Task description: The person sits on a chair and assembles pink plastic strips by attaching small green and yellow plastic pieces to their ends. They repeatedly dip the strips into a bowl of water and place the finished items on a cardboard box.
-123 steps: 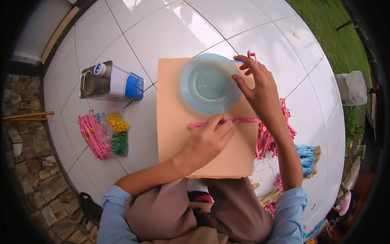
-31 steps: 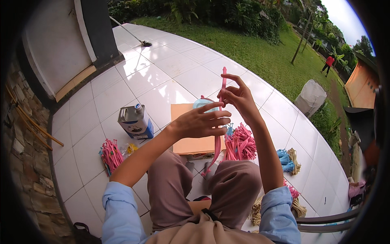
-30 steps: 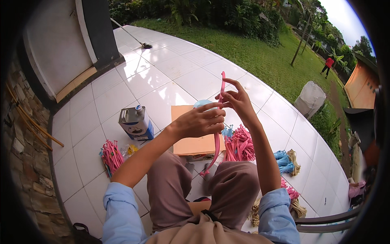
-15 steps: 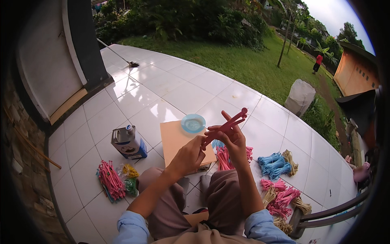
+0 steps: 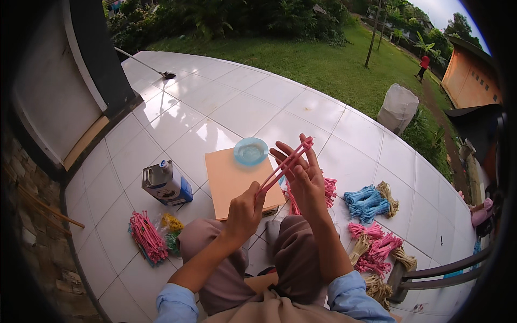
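Note:
Over the cardboard-topped box, my left hand (image 5: 245, 212) is closed around the lower end of a few thin pink strands (image 5: 284, 168) with knobbed ends. The strands slant up to the right, across my right hand (image 5: 302, 180), whose fingers are spread and stretched out. Their far ends lie by its fingertips. Beneath my hands sits the box with its tan cardboard top (image 5: 226, 177), a translucent blue dish (image 5: 251, 152) on its far edge. Partly behind my right hand is a bundle of similar pink strands (image 5: 329, 192).
To the left stand a blue-and-white metal can (image 5: 167, 184), a pink bundle (image 5: 147, 237) and small yellow and green bags (image 5: 171, 223). On the right lie blue bundles (image 5: 367, 204), pink and cream bundles (image 5: 385, 246) and a dark curved chair part (image 5: 447, 277). A broom (image 5: 167, 75) and distant person (image 5: 424, 63) are farther off.
My right hand's fingers have spread and straightened, and the pink strands now lie across them. My left hand has moved slightly lower and left along the strands. The view has shifted a little.

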Tool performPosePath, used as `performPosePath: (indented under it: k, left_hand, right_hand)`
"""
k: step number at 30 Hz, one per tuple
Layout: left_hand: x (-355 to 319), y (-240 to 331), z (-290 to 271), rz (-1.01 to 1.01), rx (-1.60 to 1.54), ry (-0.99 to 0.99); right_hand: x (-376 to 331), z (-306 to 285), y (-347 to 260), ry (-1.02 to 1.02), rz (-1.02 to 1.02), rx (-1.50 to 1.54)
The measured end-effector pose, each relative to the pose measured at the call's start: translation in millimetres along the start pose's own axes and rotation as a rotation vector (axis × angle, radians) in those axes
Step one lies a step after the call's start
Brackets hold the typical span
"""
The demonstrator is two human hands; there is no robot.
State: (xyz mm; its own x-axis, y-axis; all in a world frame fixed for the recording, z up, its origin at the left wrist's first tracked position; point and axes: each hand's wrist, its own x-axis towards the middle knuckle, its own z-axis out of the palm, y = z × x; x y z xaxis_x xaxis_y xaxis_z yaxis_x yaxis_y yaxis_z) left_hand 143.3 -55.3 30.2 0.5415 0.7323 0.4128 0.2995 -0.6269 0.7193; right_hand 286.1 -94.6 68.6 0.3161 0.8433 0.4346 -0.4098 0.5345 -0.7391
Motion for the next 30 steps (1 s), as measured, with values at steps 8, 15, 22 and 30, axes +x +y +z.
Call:
performPosePath:
  k: [8,15,22,30]
  left_hand:
    - [-3,5,8,0.212,0.138,0.177]
    - [33,22,-91,0.396,-0.057,0.587]
    - [104,6,-57,0.867,0.803,-0.053]
    - [94,-123,9,0.465,0.31,-0.314]
  right_hand:
    - [-28,-2,47,0.192,0.278,-0.21]
    - [21,-26,-17,-0.05,0.51,-0.394]
    - [65,-48,-19,-0.423,0.616,-0.773]
    - [86,-123,45,-0.609,0.609,-0.917]
